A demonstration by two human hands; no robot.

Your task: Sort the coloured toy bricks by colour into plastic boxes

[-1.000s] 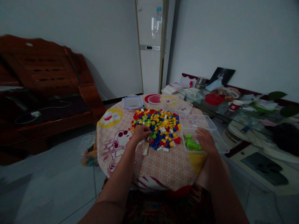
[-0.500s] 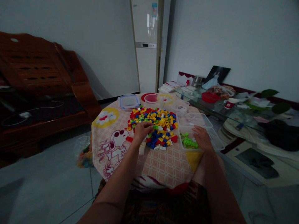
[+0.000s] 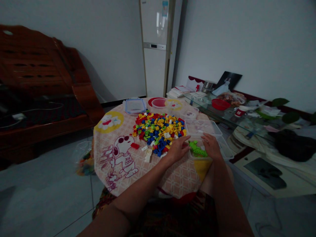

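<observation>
My left hand (image 3: pixel 179 148) is at the left edge of a clear plastic box (image 3: pixel 197 157). A small green brick shows between its fingertips. Inside the box lie several bright green bricks (image 3: pixel 198 150). My right hand (image 3: pixel 210 144) rests over the right side of this box, fingers loosely stretched and apart, holding nothing that I can see. To the left spreads a big heap of toy building bricks (image 3: pixel 160 128) in red, yellow, blue, green and white. A red brick (image 3: pixel 134 145) and a pale long brick (image 3: pixel 148 154) lie apart from the heap.
Behind the heap are a blue-rimmed clear lid (image 3: pixel 135 106) and a pink round container (image 3: pixel 158 103). Another clear box (image 3: pixel 203 126) adjoins the green one. A cluttered glass table (image 3: pixel 229 115) stands right; a bag of colourful pieces (image 3: pixel 85 161) sits on the floor left.
My left hand has moved right, from over the heap to the box edge, with a green brick at its fingertips. My right hand stays at the box. The view has shifted slightly.
</observation>
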